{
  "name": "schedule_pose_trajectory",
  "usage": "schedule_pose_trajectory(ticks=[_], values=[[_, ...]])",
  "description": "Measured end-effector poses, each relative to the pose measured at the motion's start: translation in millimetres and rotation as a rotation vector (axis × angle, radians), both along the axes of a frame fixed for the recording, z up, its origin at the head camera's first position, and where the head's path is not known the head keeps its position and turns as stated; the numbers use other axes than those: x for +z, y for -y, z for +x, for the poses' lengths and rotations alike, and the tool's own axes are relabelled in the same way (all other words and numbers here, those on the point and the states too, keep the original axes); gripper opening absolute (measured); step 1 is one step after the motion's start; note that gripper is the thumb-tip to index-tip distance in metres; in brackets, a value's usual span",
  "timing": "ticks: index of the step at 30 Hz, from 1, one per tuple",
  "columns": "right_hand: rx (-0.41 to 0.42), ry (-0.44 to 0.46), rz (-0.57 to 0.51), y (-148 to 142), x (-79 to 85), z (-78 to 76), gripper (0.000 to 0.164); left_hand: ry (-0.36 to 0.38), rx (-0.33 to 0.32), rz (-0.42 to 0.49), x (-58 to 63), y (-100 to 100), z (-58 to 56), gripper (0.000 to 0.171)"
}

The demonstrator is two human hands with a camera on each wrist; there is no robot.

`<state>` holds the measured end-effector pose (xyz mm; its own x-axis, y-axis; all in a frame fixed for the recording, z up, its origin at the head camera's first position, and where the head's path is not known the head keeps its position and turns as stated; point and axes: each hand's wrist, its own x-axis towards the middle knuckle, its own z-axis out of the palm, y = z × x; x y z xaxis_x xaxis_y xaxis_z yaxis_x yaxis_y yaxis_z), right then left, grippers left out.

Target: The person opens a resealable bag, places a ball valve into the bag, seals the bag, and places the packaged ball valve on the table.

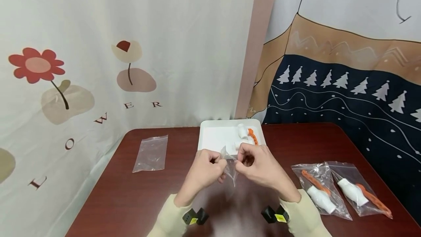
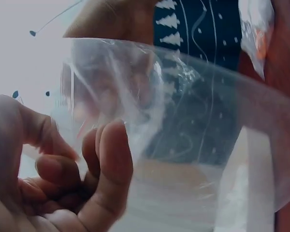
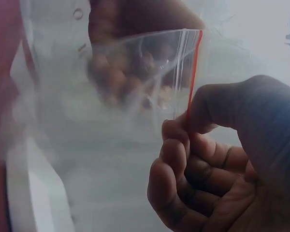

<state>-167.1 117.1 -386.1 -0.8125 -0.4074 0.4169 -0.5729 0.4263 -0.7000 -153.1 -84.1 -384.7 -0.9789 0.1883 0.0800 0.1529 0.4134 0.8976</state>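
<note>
Between my two hands, over the table's middle, is a small clear zip bag (image 1: pixel 231 169). My left hand (image 1: pixel 205 167) pinches one side of its top between thumb and curled fingers. On the other side my right hand (image 1: pixel 261 165) pinches the edge near the red seal line, clearest in the right wrist view. The bag (image 2: pixel 193 121) looks spread wide in the left wrist view, with nothing seen inside. Just behind the hands stands a white tray (image 1: pixel 213 136). In it lie a white tubular piece (image 1: pixel 242 131) and an orange strip (image 1: pixel 252 136), partly hidden by my right hand.
Another flat clear zip bag (image 1: pixel 151 154) lies at the left of the dark red table (image 1: pixel 125 200). At the right are two filled bags, each with a white piece (image 1: pixel 321 199) and an orange strip (image 1: pixel 315 182). Printed curtains (image 1: pixel 184 46) hang behind the table.
</note>
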Motion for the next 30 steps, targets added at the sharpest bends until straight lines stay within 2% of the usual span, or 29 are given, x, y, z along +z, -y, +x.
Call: schedule_pose_trajectory(ticks=[3,6,12,16,19,22,27,30], values=[[-0.033,-0.097,0.048,-3.9,1.0,0.0,0.026,-0.012,0.053,-0.094,-0.3,2.6,0.3,0.035],[-0.055,-0.147,0.093,-7.9,2.9,0.3,0.026,-0.053,0.098,-0.179,-1.0,5.9,-1.0,0.036],[-0.084,-0.122,0.177,-12.8,7.8,2.5,0.027,-0.106,0.163,-0.294,0.4,14.2,-3.6,0.038],[-0.091,-0.09,0.214,-12.0,9.5,3.4,0.026,-0.114,0.171,-0.362,4.4,19.6,-4.3,0.034],[-0.099,-0.095,0.229,-9.4,9.3,3.2,0.025,-0.142,0.157,-0.4,5.5,23.1,-5.4,0.024],[-0.102,-0.097,0.224,-7.0,7.8,2.6,0.024,-0.169,0.123,-0.365,3.5,24.3,-7.5,0.013],[-0.112,-0.08,0.204,-5.4,4.9,0.8,0.023,-0.143,0.1,-0.194,-2.4,21.3,-10.1,0.024],[-0.114,-0.065,0.197,-5.9,3.6,-1.0,0.022,-0.113,0.078,-0.1,-4.5,19.9,-11.4,0.02]])
